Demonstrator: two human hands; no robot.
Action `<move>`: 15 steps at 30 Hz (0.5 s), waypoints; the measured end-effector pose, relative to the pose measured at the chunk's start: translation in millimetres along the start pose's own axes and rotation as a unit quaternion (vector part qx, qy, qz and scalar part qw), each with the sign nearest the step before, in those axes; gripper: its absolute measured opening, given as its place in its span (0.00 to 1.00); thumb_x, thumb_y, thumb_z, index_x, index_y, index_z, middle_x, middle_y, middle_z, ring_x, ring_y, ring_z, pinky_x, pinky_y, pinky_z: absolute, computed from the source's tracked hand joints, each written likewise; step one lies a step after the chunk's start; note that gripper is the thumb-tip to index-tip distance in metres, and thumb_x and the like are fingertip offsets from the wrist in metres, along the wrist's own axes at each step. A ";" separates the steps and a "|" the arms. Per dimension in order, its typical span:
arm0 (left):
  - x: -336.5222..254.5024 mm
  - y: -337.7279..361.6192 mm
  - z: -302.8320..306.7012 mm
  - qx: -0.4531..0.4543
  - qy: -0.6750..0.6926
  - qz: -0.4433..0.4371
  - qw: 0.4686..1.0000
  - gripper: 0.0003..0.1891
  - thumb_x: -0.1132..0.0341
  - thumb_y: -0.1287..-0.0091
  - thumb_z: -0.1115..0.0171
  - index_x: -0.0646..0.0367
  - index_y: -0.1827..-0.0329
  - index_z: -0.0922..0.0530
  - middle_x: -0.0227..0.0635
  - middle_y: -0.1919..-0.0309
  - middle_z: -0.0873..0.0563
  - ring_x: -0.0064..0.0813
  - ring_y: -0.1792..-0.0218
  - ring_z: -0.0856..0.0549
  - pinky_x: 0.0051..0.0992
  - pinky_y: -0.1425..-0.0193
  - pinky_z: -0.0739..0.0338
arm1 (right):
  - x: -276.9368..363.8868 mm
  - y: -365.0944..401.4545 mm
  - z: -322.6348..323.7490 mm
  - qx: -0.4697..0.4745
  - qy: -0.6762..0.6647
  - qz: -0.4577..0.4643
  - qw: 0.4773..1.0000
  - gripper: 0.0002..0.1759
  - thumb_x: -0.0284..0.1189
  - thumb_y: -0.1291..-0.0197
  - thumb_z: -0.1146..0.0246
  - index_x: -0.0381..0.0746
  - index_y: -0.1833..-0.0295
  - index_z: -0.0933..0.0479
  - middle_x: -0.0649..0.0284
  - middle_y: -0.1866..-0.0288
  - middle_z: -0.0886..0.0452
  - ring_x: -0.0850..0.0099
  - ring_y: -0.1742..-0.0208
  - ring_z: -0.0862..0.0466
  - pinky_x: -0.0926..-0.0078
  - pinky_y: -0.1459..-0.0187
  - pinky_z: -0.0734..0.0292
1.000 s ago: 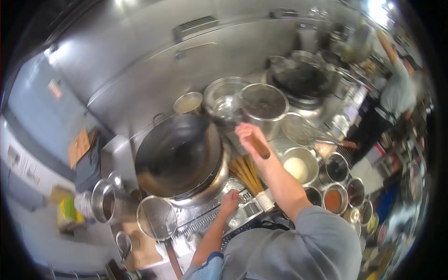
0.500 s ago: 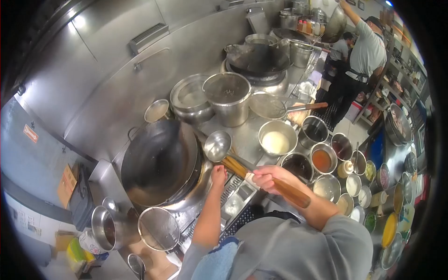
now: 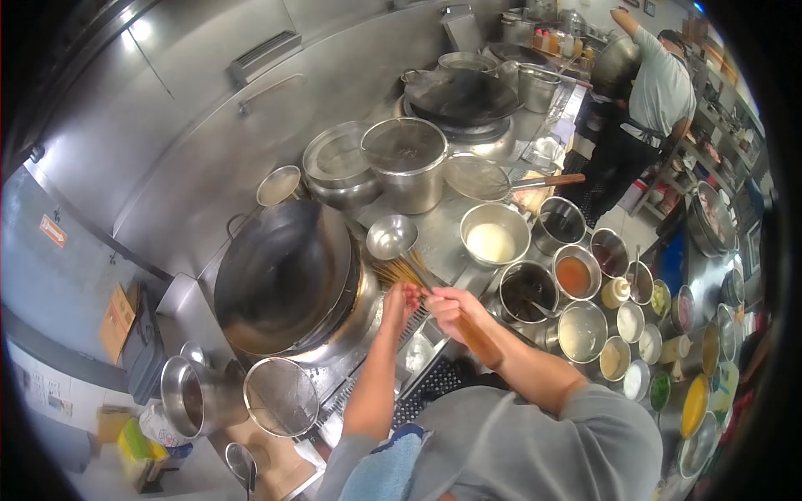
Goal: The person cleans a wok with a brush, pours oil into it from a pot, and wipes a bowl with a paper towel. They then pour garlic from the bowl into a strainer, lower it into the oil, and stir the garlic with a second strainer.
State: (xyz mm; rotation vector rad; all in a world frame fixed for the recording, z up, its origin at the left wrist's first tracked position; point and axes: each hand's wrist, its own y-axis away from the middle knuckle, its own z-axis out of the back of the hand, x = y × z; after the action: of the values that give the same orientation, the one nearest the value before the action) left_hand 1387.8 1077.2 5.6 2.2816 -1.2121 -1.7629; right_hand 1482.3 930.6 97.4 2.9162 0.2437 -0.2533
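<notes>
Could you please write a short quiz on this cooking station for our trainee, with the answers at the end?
1. What do the fingers of the right hand grip?
A) a cleaver
B) a ladle by its wooden handle
C) a bottle
2. True or false: the left hand is nearer to the right hand than to the pot of white liquid.
3. Put these in order from left to right in the view: the pot of white liquid, the large wok, the ladle bowl.

Key: 1. B; 2. True; 3. large wok, ladle bowl, pot of white liquid.
</notes>
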 end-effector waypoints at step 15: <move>-85.3 54.5 -16.2 0.084 0.193 0.111 0.971 0.11 0.66 0.28 0.49 0.67 0.52 0.27 0.31 0.68 0.22 0.13 0.75 0.26 0.12 0.77 0.31 | 98.5 -75.7 29.2 -0.230 0.621 0.102 0.742 0.14 0.35 0.36 0.41 0.34 0.57 0.24 0.57 0.65 0.19 0.68 0.68 0.17 0.69 0.66 0.18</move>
State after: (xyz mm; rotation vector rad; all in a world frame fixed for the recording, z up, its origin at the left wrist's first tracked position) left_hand 1365.4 1081.0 105.6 2.3147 -1.5019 -1.1145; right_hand 1559.9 1011.7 36.7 2.0898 0.1185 1.5685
